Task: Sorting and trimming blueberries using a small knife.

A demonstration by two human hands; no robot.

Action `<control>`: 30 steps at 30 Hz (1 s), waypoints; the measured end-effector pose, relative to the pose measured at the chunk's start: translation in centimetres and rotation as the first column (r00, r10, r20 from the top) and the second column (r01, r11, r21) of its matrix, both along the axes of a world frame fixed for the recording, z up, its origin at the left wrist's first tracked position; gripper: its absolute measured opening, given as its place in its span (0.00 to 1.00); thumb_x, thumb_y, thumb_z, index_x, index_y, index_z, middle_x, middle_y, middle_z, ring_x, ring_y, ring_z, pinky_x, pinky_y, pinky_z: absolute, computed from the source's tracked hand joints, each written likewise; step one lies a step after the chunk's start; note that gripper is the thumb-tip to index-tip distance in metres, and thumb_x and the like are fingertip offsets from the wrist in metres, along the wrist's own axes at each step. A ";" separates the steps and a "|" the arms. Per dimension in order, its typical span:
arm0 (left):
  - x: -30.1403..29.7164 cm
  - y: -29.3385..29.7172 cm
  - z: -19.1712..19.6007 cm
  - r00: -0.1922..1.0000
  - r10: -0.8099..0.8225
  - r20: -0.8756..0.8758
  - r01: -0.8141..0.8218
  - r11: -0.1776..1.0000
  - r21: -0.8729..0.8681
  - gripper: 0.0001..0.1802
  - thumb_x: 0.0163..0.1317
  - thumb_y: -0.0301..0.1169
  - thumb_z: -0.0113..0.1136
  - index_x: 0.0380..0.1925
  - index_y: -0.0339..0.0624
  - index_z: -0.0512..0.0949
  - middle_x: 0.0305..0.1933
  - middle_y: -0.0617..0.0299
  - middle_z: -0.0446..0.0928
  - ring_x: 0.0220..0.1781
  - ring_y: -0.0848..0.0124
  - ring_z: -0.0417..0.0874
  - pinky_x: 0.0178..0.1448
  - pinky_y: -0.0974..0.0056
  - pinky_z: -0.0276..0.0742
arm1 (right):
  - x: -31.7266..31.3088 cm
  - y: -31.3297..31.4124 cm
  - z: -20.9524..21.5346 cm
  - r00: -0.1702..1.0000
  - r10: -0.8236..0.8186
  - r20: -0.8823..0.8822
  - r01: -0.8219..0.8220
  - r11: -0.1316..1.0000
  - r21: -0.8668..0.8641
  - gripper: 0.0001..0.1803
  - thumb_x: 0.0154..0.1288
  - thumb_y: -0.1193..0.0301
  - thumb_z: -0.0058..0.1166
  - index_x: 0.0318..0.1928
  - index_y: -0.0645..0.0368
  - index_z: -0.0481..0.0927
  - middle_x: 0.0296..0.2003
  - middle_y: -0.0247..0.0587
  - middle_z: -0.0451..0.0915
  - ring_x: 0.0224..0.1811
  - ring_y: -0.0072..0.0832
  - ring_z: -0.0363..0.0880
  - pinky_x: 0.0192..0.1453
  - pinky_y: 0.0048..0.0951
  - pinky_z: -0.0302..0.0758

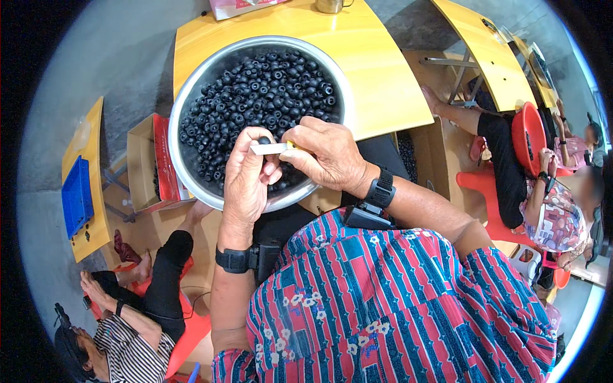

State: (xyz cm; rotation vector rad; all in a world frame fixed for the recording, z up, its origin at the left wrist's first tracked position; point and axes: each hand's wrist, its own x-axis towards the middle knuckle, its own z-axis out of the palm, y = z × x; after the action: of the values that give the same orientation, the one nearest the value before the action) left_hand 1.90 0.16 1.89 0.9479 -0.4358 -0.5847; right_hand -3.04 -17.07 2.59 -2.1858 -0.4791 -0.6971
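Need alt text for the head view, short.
Over a big metal bowl of small dark round pieces, the left hand pinches one piece while the right hand holds a flat blade against it. Two other people sit nearby.

Our left hand (246,182) and right hand (325,153) cover the near rim of the steel bowl (191,96). We cannot tell how the knife (268,149) meets the dark fruit (264,140); its handle is buried in our right fist. A metal cup (331,5) is cut by the top edge.
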 end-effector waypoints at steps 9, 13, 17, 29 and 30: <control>-0.1 0.0 0.0 1.000 0.009 0.010 -0.009 1.000 0.017 0.16 0.70 0.45 0.49 0.42 0.44 0.68 0.31 0.69 0.67 0.28 0.83 0.63 0.28 0.78 0.60 | -0.1 0.1 0.2 0.999 -0.036 -0.020 0.037 0.999 0.030 0.10 0.62 0.63 0.57 0.31 0.56 0.77 0.23 0.42 0.71 0.27 0.39 0.75 0.29 0.37 0.72; -0.1 -0.1 0.0 1.000 0.009 0.004 -0.009 1.000 0.017 0.16 0.70 0.45 0.49 0.42 0.44 0.69 0.31 0.69 0.67 0.28 0.83 0.63 0.28 0.78 0.60 | -0.1 0.2 0.3 0.999 -0.034 -0.027 0.035 0.999 0.032 0.10 0.62 0.63 0.57 0.31 0.56 0.77 0.23 0.42 0.71 0.26 0.39 0.75 0.29 0.37 0.72; 0.0 0.0 -0.1 1.000 0.007 0.010 -0.007 1.000 0.013 0.16 0.70 0.46 0.49 0.42 0.44 0.69 0.31 0.69 0.66 0.28 0.83 0.63 0.28 0.78 0.60 | -0.1 0.2 0.3 0.999 -0.031 -0.019 0.032 0.999 0.029 0.10 0.62 0.63 0.56 0.31 0.57 0.77 0.23 0.43 0.71 0.26 0.40 0.74 0.29 0.38 0.72; -0.1 -0.2 -0.1 1.000 -0.007 -0.011 0.008 1.000 0.022 0.14 0.73 0.42 0.45 0.43 0.43 0.69 0.32 0.69 0.64 0.28 0.82 0.63 0.28 0.78 0.59 | 0.7 -0.2 -0.2 0.998 -0.044 -0.043 0.055 0.954 0.295 0.10 0.57 0.69 0.63 0.38 0.59 0.81 0.27 0.41 0.77 0.29 0.37 0.76 0.34 0.33 0.73; -0.1 -0.3 0.0 1.000 -0.013 -0.024 0.014 0.999 0.035 0.13 0.73 0.41 0.46 0.43 0.43 0.69 0.32 0.69 0.65 0.28 0.82 0.63 0.28 0.78 0.59 | 0.6 -0.2 -0.3 0.999 -0.045 -0.014 0.047 0.933 0.358 0.13 0.55 0.70 0.65 0.41 0.58 0.82 0.27 0.40 0.78 0.28 0.34 0.76 0.34 0.31 0.74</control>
State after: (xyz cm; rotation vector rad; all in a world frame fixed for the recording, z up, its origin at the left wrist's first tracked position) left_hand 1.84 -0.14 1.89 0.9717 -0.4124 -0.6171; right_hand -2.42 -17.29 2.32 -1.8581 -0.2723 -0.7405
